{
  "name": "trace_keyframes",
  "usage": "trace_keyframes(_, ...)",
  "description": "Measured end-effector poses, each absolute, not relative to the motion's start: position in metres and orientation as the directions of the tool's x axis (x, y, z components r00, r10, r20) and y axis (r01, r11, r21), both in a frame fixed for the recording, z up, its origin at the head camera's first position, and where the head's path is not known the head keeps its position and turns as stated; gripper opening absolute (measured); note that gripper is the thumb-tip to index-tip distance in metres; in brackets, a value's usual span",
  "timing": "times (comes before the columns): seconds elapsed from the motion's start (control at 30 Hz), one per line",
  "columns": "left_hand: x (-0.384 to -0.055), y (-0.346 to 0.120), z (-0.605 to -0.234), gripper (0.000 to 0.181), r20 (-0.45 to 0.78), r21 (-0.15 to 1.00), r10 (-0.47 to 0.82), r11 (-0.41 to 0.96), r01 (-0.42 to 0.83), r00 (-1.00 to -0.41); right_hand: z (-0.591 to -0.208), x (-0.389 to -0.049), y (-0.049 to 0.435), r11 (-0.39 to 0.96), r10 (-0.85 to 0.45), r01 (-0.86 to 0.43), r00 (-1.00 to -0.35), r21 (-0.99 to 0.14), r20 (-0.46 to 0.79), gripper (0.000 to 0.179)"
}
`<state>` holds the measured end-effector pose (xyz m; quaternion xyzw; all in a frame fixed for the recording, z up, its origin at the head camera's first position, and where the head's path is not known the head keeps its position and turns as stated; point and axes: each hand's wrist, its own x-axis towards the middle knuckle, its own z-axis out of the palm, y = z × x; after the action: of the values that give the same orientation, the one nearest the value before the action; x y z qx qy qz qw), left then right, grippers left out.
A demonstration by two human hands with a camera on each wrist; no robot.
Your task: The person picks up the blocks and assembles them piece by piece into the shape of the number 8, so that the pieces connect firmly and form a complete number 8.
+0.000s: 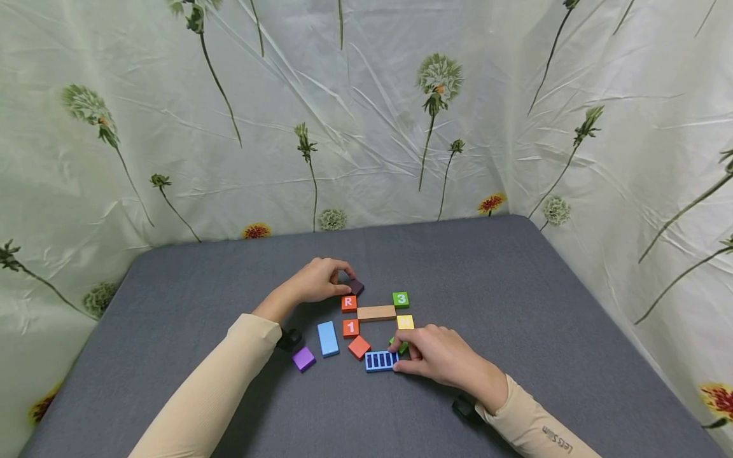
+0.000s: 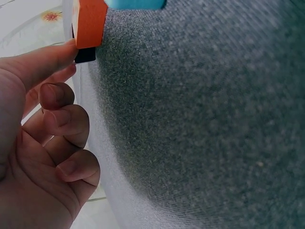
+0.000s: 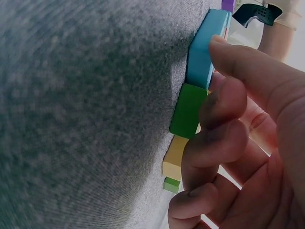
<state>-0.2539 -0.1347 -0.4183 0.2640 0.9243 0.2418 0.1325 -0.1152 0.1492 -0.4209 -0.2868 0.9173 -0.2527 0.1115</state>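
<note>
My left hand (image 1: 316, 280) pinches a dark block (image 1: 357, 287) between thumb and index finger, just behind the red R block (image 1: 349, 303). In the left wrist view, the dark block (image 2: 86, 55) shows under an orange-red block (image 2: 90, 24) by the thumb tip. The other fingers curl loosely. Thumb and index finger of my right hand (image 1: 443, 356) pinch the right end of a blue block with dark bars (image 1: 380, 361). Beside that hand, a green block (image 1: 403, 347) is partly hidden by the fingers. A yellow block (image 1: 404, 322) lies just behind it.
A wooden plank block (image 1: 376, 313) lies amid the blocks, with a green 3 block (image 1: 400, 299) at its right. Red 1 (image 1: 350, 328) and tilted red (image 1: 359, 347) blocks sit nearer. Light blue (image 1: 328, 338) and purple (image 1: 304, 359) blocks lie leftward on the grey tabletop (image 1: 229, 267).
</note>
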Motion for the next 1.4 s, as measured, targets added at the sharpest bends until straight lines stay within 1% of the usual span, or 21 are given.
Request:
trace_keyframes(0.43, -0.248, -0.144, -0.415, 0.03, -0.08, 0.526, 0.56, 0.727, 0.442, -0.825, -0.421, -0.115, 0.149, 0.711, -0.58, -0.471, -0.812, -0.523, -0.058, 0.018)
trace_keyframes(0.77, -0.236, -0.155, -0.41, 0.023, -0.063, 0.536, 0.553, 0.721, 0.439, -0.831, -0.421, -0.115, 0.148, 0.715, -0.579, -0.468, -0.813, -0.519, -0.066, 0.018)
trace_keyframes(0.97, -0.229, -0.161, -0.408, 0.02, -0.044, 0.557, 0.565, 0.698, 0.449, -0.824, -0.42, -0.114, 0.148, 0.718, -0.577, -0.468, -0.814, -0.515, -0.066, 0.019)
trace_keyframes(1.23, -0.235, -0.157, -0.41, 0.029, -0.035, 0.556, 0.559, 0.7, 0.449, -0.828, -0.421, -0.114, 0.148, 0.714, -0.578, -0.469, -0.814, -0.52, -0.06, 0.019)
trace_keyframes(1.4, -0.243, -0.15, -0.413, 0.031, -0.052, 0.534, 0.576, 0.707, 0.465, -0.816, -0.42, -0.113, 0.148, 0.712, -0.583, -0.473, -0.81, -0.52, -0.061, 0.019)
